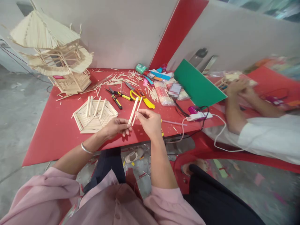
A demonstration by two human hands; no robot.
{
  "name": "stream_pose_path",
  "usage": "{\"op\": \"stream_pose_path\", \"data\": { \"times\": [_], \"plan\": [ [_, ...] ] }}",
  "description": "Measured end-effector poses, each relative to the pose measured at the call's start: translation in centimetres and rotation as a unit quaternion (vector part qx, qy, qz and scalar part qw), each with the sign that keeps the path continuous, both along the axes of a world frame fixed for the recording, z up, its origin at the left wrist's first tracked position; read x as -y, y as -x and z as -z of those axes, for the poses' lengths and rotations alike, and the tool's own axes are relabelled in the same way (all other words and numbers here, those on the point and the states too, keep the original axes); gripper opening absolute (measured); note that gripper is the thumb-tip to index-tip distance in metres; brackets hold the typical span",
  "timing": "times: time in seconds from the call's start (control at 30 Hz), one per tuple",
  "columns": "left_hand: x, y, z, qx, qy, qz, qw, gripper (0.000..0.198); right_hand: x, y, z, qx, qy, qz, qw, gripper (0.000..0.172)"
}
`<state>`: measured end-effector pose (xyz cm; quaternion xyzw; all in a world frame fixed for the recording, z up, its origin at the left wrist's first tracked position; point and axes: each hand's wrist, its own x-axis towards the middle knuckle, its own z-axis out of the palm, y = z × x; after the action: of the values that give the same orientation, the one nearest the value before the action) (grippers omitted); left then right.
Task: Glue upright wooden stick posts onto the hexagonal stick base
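Observation:
My left hand [117, 127] pinches the lower end of a pale wooden stick [133, 110], which seems to be a pair side by side and slants up and away. Between the fingertips of my right hand [150, 122] is a thinner wooden stick [137, 110], nearly parallel to the first and close beside it. Left of my hands lies an octagonal stick base [86, 124] on the red table, with several short stick posts [96, 107] standing on it. Just beyond my hands are yellow-handled scissors [140, 97] and black-and-yellow pliers [117, 96].
A pagoda-like stick model [67, 70] stands at the back left of the red table [53, 131]. Loose sticks [122, 78] lie along the back, near a green bottle [141, 68] and stick packs [161, 92]. A green board [199, 84] separates a co-worker's arms [239, 103]. White cable [220, 125] runs right.

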<state>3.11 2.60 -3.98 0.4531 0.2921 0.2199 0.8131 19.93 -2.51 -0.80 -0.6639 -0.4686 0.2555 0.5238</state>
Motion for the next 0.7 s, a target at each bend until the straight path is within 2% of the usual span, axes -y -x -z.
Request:
{"op": "stream_pose_path", "data": {
  "times": [0.3, 0.7],
  "plan": [
    [-0.03, 0.03, 0.36, -0.005, -0.007, 0.035, 0.999, 0.030, 0.05, -0.19, 0.39, -0.017, 0.018, -0.024, 0.999, 0.029],
    [0.02, 0.05, 0.44, -0.020, -0.009, 0.038, 0.999, 0.028, 0.40, 0.04, 0.66, -0.026, 0.022, -0.034, 0.999, 0.031]
  ]
}}
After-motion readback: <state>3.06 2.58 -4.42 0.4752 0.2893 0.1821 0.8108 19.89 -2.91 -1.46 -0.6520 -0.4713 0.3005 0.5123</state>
